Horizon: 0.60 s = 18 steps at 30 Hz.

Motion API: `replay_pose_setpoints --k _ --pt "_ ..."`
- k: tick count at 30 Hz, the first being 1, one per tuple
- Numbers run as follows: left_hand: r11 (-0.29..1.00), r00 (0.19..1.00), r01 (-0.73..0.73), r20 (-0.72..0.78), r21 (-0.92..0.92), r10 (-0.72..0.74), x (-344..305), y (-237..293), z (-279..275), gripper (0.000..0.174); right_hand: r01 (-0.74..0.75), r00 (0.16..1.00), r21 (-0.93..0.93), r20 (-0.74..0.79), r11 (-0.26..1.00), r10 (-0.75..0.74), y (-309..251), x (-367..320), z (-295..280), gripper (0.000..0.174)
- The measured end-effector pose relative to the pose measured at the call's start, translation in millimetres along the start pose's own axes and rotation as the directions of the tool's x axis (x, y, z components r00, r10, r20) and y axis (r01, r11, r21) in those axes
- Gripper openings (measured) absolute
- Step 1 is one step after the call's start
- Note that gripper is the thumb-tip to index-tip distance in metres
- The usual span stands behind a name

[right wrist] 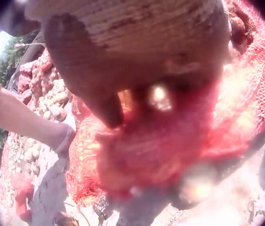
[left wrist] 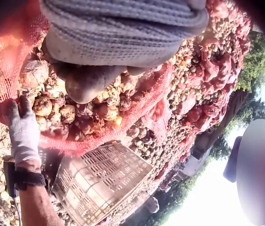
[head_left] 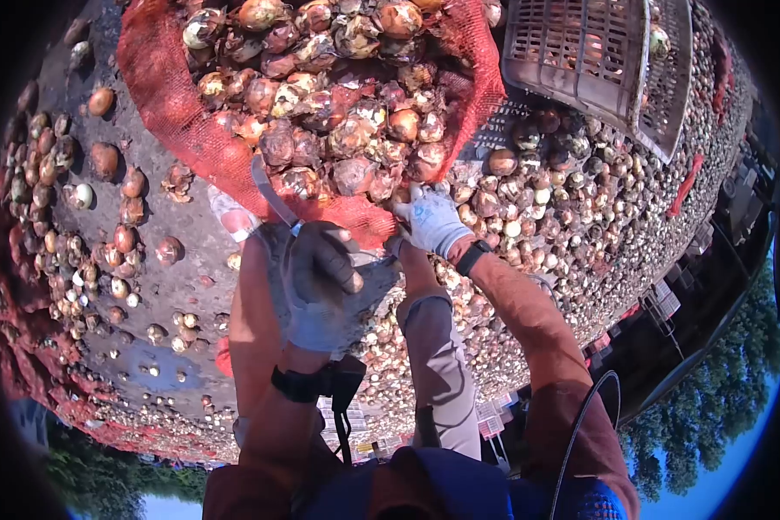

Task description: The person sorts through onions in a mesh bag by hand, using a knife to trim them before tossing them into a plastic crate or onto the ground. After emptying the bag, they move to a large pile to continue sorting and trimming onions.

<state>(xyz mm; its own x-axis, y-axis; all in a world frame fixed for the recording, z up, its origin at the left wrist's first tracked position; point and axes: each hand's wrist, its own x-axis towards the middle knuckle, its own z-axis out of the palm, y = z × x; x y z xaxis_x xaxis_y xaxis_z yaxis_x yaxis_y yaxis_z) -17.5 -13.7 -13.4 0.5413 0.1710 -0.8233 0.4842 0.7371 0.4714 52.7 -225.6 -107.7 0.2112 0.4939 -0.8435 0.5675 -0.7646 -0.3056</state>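
Note:
In the head view my gloved left hand [head_left: 321, 269] curls around the handle of a curved knife [head_left: 273, 195], just below a red mesh bag [head_left: 160, 87] full of onions [head_left: 355, 134]. My gloved right hand [head_left: 433, 217] pinches the bag's near edge on the right side. The left wrist view shows that right hand [left wrist: 24, 134] at the mesh [left wrist: 3, 70], under the large blurred glove of my left hand [left wrist: 118, 37]. In the right wrist view my glove [right wrist: 137, 47] covers much of the red mesh [right wrist: 142, 160]; its fingertips are partly hidden.
Another person's forearms [head_left: 256, 321] reach in beside mine, one gloved hand [head_left: 234, 215] at the bag's left edge. A plastic crate [head_left: 572, 82] stands at upper right. Loose onions [head_left: 104, 160] lie on the ground at left, with a dense spread of them at right.

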Motion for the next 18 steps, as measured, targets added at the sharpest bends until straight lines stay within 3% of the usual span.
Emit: replay_pose_setpoints --k 3,4,5,8,10,12,15,17,18 --pt "0.997 1.0 -0.008 -0.005 0.075 0.008 -3 8 4 0.04 0.041 0.998 -0.006 -0.044 0.999 -0.041 22 -42 50 0.06" --pt "0.998 0.998 0.055 -0.013 0.025 -0.055 -4 11 4 0.039 0.088 0.974 -0.123 -0.195 0.988 -0.111 23 -48 54 0.055" --pt "0.992 0.992 0.121 -0.018 -0.029 -0.122 -6 12 4 0.038 0.128 0.98 -0.128 -0.137 0.983 -0.146 25 -50 55 0.048" --pt "0.996 0.998 0.038 0.04 0.076 -0.041 -5 11 -4 0.04 0.181 0.973 -0.156 -0.112 0.971 -0.199 17 -37 76 0.032" --pt "0.999 0.999 0.053 0.004 -0.008 -0.053 -6 26 3 0.041 0.176 0.983 -0.116 -0.035 0.978 -0.181 -12 -26 75 0.025" --pt "1.0 1.0 0.005 -0.019 -0.026 -0.006 -1 31 2 0.04 0.099 0.978 -0.126 -0.17 0.987 -0.119 -38 -10 93 0.025" --pt "0.998 0.998 -0.059 -0.029 -0.009 0.059 4 22 -15 0.04 0.055 0.996 0.016 0.066 0.998 -0.056 -70 20 104 0.03" --pt "0.998 0.999 -0.01 -0.043 -0.069 0.007 3 18 -21 0.039 -0.01 0.999 0.137 0.036 0.99 0.005 -98 31 100 0.028" --pt "0.996 0.991 0.012 -0.132 -0.088 -0.024 3 19 -18 0.038 -0.081 0.996 0.192 0.039 0.978 0.075 -107 36 100 0.026"
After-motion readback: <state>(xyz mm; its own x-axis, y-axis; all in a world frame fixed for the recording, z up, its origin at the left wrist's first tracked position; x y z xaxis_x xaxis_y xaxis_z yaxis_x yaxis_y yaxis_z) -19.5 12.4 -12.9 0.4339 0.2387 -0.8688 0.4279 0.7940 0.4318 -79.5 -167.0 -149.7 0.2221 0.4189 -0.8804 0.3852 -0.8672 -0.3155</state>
